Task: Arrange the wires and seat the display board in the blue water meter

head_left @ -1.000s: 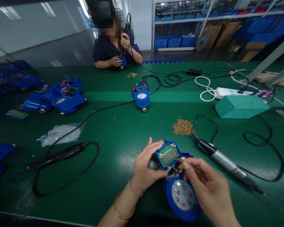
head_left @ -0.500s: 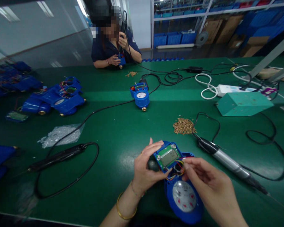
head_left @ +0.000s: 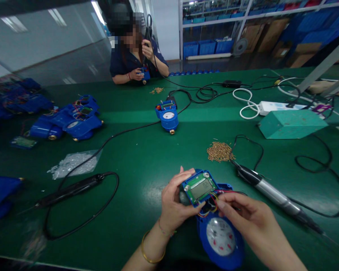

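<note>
A blue water meter (head_left: 222,237) with a round dial lies tilted at the table's near edge. Its upper housing holds a green circuit board (head_left: 201,188) with a grey display. My left hand (head_left: 173,199) is closed round the housing, thumb at the lower edge and fingers along the top. My right hand (head_left: 244,216) pinches thin coloured wires (head_left: 214,199) between thumb and forefinger, beside the board. The wires come out of the opening between display and dial; their ends are partly hidden by my fingers.
An electric screwdriver (head_left: 279,197) lies at right beside a pile of brass screws (head_left: 219,151). Left are another screwdriver (head_left: 70,190), a bag of clear parts (head_left: 75,164) and several blue meters (head_left: 70,118). One meter (head_left: 169,119) stands mid-table. Opposite, a co-worker (head_left: 138,56) holds a tool.
My right hand has shifted slightly down, drawing the wires a little; more of the dark and red wires show above my fingers. My left hand keeps its hold on the meter.
</note>
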Demonstrator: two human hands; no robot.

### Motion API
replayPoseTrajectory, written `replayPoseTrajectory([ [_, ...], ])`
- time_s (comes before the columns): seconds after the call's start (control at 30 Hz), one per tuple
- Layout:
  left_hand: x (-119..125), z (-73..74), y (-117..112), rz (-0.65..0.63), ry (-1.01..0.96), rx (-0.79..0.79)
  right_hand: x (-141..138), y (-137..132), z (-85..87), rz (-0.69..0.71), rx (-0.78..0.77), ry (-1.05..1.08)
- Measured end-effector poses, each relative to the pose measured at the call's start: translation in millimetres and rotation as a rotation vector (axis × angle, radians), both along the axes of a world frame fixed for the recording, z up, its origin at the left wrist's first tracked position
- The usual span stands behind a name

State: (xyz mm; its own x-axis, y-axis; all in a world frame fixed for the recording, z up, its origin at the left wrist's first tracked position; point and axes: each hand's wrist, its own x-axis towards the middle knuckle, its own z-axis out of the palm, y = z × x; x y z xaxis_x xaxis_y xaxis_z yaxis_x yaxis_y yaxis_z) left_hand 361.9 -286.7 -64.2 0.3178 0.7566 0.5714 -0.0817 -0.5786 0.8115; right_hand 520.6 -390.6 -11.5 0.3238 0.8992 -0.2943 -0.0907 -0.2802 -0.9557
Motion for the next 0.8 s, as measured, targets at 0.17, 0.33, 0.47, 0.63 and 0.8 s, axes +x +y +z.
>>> replayPoseTrajectory([
  [0.17, 0, -1.3, 1, -0.013, 0.007, 0.025, -3, 3, 11.4, -0.039, -0.053, 0.06],
  [0.33, 0, 0.3, 2, -0.016, 0.024, 0.034, -8, 4, 21.9, -0.046, -0.155, 0.155],
  [0.47, 0, 2.1, 2, -0.022, 0.034, 0.069, -9, 4, 18.6, -0.095, -0.161, 0.207],
  [0.63, 1, 2.7, 2, -0.012, 0.035, 0.081, -10, 3, 16.0, -0.087, -0.141, 0.21],
  [0.8, 1, 2.2, 2, -0.014, 0.021, 0.082, -11, 5, 19.2, -0.061, -0.129, 0.19],
])
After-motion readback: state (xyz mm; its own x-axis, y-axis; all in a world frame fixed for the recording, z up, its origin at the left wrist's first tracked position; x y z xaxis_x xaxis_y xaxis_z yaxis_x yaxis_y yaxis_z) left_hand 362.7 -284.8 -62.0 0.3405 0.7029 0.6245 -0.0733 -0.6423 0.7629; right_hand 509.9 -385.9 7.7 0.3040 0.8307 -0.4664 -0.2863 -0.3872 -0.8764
